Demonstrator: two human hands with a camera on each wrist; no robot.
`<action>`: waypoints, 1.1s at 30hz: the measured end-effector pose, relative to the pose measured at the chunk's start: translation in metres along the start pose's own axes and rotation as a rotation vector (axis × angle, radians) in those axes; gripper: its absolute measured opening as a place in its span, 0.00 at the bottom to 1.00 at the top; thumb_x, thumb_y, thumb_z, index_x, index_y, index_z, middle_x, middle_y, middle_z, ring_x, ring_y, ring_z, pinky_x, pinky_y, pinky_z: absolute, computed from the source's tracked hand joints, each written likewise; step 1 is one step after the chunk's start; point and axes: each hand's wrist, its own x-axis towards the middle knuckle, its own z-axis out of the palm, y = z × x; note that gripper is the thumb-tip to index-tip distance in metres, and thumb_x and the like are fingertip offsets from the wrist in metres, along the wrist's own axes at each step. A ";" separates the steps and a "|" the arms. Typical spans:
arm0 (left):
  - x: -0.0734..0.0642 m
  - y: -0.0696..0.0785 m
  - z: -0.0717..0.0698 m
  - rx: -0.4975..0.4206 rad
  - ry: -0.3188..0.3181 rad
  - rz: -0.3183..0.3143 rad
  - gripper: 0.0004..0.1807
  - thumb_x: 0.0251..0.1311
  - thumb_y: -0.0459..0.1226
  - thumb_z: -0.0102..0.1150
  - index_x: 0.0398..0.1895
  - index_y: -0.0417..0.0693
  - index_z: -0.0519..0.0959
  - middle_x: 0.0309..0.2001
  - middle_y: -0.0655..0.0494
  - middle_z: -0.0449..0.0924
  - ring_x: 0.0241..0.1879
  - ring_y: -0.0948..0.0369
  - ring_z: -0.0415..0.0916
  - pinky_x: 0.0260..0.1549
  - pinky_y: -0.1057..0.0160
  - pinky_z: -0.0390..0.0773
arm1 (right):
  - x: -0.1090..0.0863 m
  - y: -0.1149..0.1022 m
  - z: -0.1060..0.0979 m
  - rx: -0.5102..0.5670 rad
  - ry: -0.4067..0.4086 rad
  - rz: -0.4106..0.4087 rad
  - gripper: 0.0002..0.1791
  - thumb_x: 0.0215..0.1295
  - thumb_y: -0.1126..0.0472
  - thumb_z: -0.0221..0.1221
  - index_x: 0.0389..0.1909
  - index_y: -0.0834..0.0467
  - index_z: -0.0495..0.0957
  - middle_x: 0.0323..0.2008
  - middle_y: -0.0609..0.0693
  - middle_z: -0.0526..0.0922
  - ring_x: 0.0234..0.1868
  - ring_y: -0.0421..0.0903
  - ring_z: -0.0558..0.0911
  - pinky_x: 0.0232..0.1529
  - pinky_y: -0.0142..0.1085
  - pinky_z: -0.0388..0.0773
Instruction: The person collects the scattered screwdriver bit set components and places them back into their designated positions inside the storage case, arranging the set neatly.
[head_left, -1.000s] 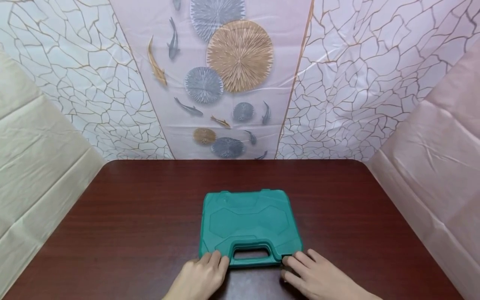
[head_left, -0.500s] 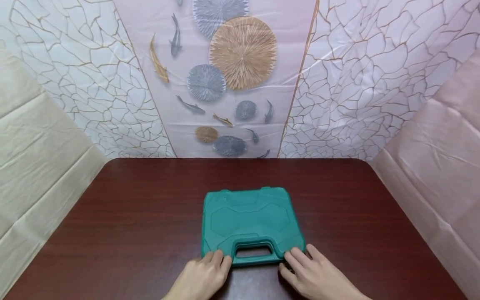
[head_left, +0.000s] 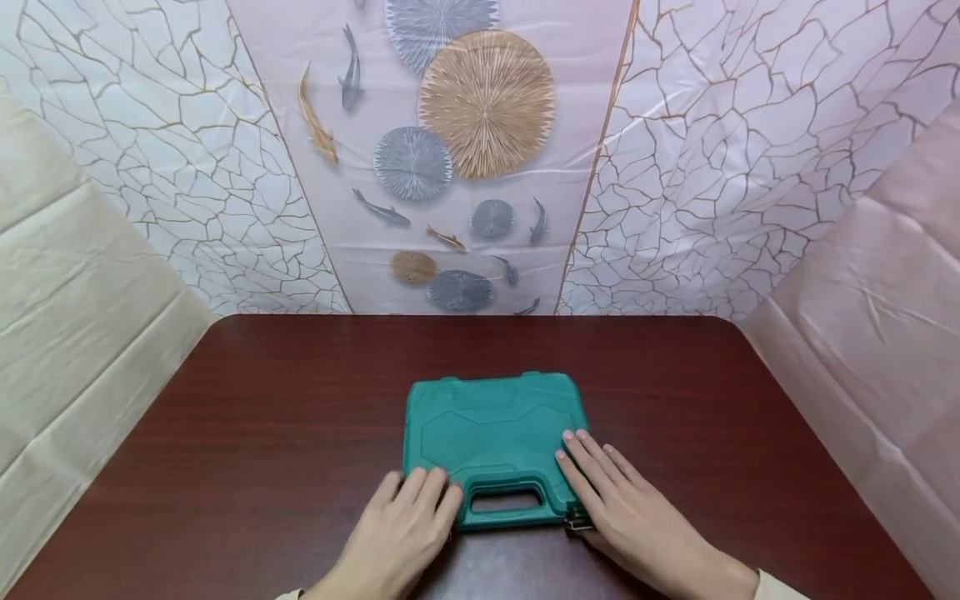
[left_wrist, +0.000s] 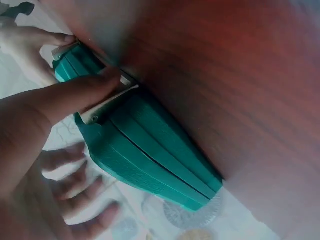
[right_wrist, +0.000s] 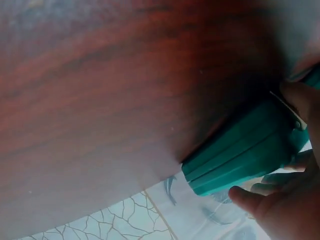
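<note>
A green plastic carrying case (head_left: 487, 433) lies flat on the table, its lid down and its handle (head_left: 501, 523) toward me. My left hand (head_left: 401, 533) is at the case's front left corner. In the left wrist view its thumb (left_wrist: 85, 90) touches a metal latch (left_wrist: 107, 104), while the blurred fingers are spread loosely above the lid. My right hand (head_left: 637, 517) reaches over the front right corner with straight fingers along the lid. Beneath it a second latch (head_left: 577, 518) juts out from the front edge; the right thumb (right_wrist: 298, 97) is beside it.
A dark red-brown wooden table (head_left: 300, 417) extends around the case on all sides. Behind it hangs a patterned cloth (head_left: 450, 167), and pale cloth panels (head_left: 90, 333) flank the left and right sides.
My right hand's fingers have straightened and slid forward over the lid, uncovering the right latch. The left fingers have lifted and shifted slightly forward. The case stays in place.
</note>
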 end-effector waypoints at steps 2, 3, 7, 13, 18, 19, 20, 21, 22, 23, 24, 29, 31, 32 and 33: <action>-0.001 -0.003 0.001 -0.006 -0.125 -0.027 0.19 0.72 0.45 0.59 0.59 0.43 0.80 0.57 0.45 0.81 0.52 0.52 0.81 0.45 0.56 0.82 | 0.000 0.000 0.002 -0.007 0.017 -0.019 0.34 0.87 0.46 0.42 0.74 0.71 0.67 0.75 0.69 0.67 0.75 0.62 0.71 0.69 0.52 0.74; -0.002 -0.005 0.001 -0.014 -0.190 -0.037 0.31 0.66 0.50 0.66 0.66 0.42 0.78 0.64 0.43 0.79 0.60 0.50 0.80 0.52 0.53 0.83 | 0.000 0.000 0.002 -0.015 0.029 -0.029 0.34 0.89 0.49 0.32 0.73 0.72 0.68 0.74 0.70 0.68 0.74 0.62 0.73 0.69 0.52 0.75; -0.005 -0.007 0.003 -0.048 -0.350 -0.041 0.56 0.52 0.61 0.77 0.77 0.36 0.69 0.74 0.36 0.69 0.73 0.48 0.71 0.65 0.51 0.78 | 0.000 -0.003 0.004 -0.071 0.071 -0.059 0.35 0.87 0.62 0.19 0.68 0.74 0.72 0.70 0.71 0.73 0.69 0.62 0.77 0.63 0.53 0.80; -0.009 -0.005 0.011 0.012 -0.284 0.006 0.41 0.64 0.47 0.72 0.73 0.31 0.72 0.72 0.34 0.72 0.71 0.47 0.73 0.64 0.52 0.79 | 0.000 -0.007 0.007 -0.112 0.088 -0.064 0.33 0.86 0.70 0.18 0.66 0.74 0.73 0.68 0.73 0.75 0.68 0.63 0.79 0.61 0.53 0.81; -0.011 -0.003 0.015 0.053 -0.233 0.004 0.50 0.54 0.58 0.76 0.71 0.32 0.73 0.71 0.35 0.73 0.70 0.47 0.74 0.63 0.53 0.80 | -0.001 -0.008 0.008 -0.109 0.090 -0.056 0.34 0.86 0.69 0.17 0.66 0.74 0.73 0.68 0.73 0.74 0.68 0.63 0.78 0.61 0.54 0.81; -0.011 -0.003 0.016 0.055 -0.226 0.000 0.50 0.53 0.58 0.77 0.71 0.32 0.74 0.71 0.36 0.74 0.70 0.48 0.74 0.63 0.53 0.80 | -0.001 -0.008 0.009 -0.106 0.090 -0.055 0.34 0.86 0.68 0.17 0.66 0.74 0.73 0.68 0.72 0.74 0.68 0.63 0.78 0.61 0.54 0.81; -0.012 -0.003 0.016 0.055 -0.223 -0.004 0.51 0.52 0.59 0.77 0.70 0.33 0.74 0.70 0.36 0.74 0.70 0.48 0.75 0.63 0.53 0.80 | -0.001 -0.008 0.008 -0.102 0.090 -0.055 0.34 0.86 0.67 0.17 0.67 0.74 0.73 0.69 0.72 0.74 0.69 0.63 0.78 0.61 0.54 0.81; -0.012 -0.003 0.016 0.052 -0.229 -0.008 0.51 0.53 0.59 0.77 0.71 0.33 0.74 0.71 0.37 0.74 0.70 0.48 0.75 0.63 0.53 0.80 | -0.001 -0.008 0.008 -0.101 0.090 -0.055 0.34 0.87 0.67 0.17 0.67 0.74 0.73 0.69 0.72 0.74 0.69 0.63 0.78 0.61 0.54 0.81; -0.012 -0.003 0.015 0.046 -0.238 -0.013 0.50 0.54 0.58 0.76 0.71 0.34 0.74 0.71 0.37 0.74 0.70 0.48 0.74 0.63 0.53 0.80 | -0.001 -0.008 0.008 -0.101 0.089 -0.056 0.34 0.87 0.66 0.17 0.67 0.74 0.73 0.69 0.72 0.74 0.69 0.63 0.78 0.61 0.54 0.81; -0.012 -0.003 0.014 0.038 -0.259 -0.020 0.49 0.56 0.58 0.75 0.72 0.34 0.73 0.72 0.37 0.73 0.71 0.48 0.73 0.64 0.53 0.79 | -0.001 -0.008 0.008 -0.099 0.090 -0.057 0.35 0.87 0.64 0.18 0.67 0.74 0.72 0.69 0.72 0.74 0.69 0.63 0.78 0.61 0.54 0.81; -0.012 -0.003 0.014 0.028 -0.278 -0.027 0.48 0.58 0.56 0.74 0.73 0.34 0.72 0.72 0.37 0.72 0.72 0.48 0.73 0.64 0.53 0.79 | 0.000 -0.007 0.008 -0.097 0.093 -0.058 0.35 0.88 0.62 0.18 0.67 0.74 0.72 0.69 0.72 0.73 0.69 0.63 0.78 0.61 0.54 0.81; -0.008 -0.003 0.006 -0.035 -0.403 -0.067 0.41 0.69 0.52 0.66 0.76 0.35 0.68 0.75 0.38 0.68 0.75 0.47 0.69 0.66 0.53 0.77 | 0.001 -0.007 0.007 -0.084 0.103 -0.061 0.37 0.89 0.53 0.21 0.67 0.74 0.73 0.69 0.72 0.74 0.69 0.62 0.78 0.60 0.54 0.82; -0.007 -0.004 0.004 -0.048 -0.414 -0.073 0.41 0.70 0.52 0.65 0.77 0.36 0.68 0.75 0.38 0.68 0.75 0.48 0.68 0.67 0.53 0.76 | 0.001 -0.007 0.007 -0.076 0.104 -0.060 0.38 0.89 0.52 0.21 0.67 0.73 0.73 0.69 0.71 0.74 0.69 0.62 0.78 0.59 0.54 0.82; -0.007 -0.004 0.003 -0.051 -0.404 -0.072 0.41 0.69 0.52 0.66 0.76 0.36 0.69 0.75 0.38 0.69 0.74 0.48 0.69 0.66 0.53 0.77 | 0.000 -0.007 0.008 -0.073 0.104 -0.058 0.38 0.89 0.52 0.21 0.67 0.73 0.73 0.69 0.71 0.74 0.69 0.62 0.78 0.60 0.54 0.82; -0.008 -0.004 0.003 -0.054 -0.396 -0.073 0.41 0.69 0.52 0.67 0.76 0.36 0.69 0.75 0.39 0.69 0.74 0.48 0.69 0.66 0.54 0.77 | 0.000 -0.008 0.008 -0.069 0.103 -0.057 0.38 0.89 0.52 0.21 0.67 0.73 0.73 0.69 0.71 0.74 0.69 0.62 0.78 0.59 0.54 0.82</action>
